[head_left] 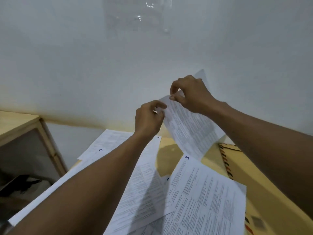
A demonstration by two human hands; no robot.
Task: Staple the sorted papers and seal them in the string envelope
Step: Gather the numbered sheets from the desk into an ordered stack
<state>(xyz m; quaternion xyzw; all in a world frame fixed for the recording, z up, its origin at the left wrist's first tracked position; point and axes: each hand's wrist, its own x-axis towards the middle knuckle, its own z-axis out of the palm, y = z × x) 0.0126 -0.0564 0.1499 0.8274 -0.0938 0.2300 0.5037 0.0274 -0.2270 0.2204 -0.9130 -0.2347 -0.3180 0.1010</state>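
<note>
1. One wide-angle camera only, worn on the person's head, looking forward and down.
2. It sits close above the yellow desk (pixel 166 150), facing the white wall (pixel 84 65) just behind it.

The wall (pixel 84 65) stands close behind the table (pixel 167 155), shutting off the far side. Papers (pixel 203 200) cover most of the top, leaving one bare patch under the raised sheet (pixel 189 129). An envelope (pixel 254 192) takes the right edge. Left, a gap separates the cabinet (pixel 22 122) from the table.
</note>
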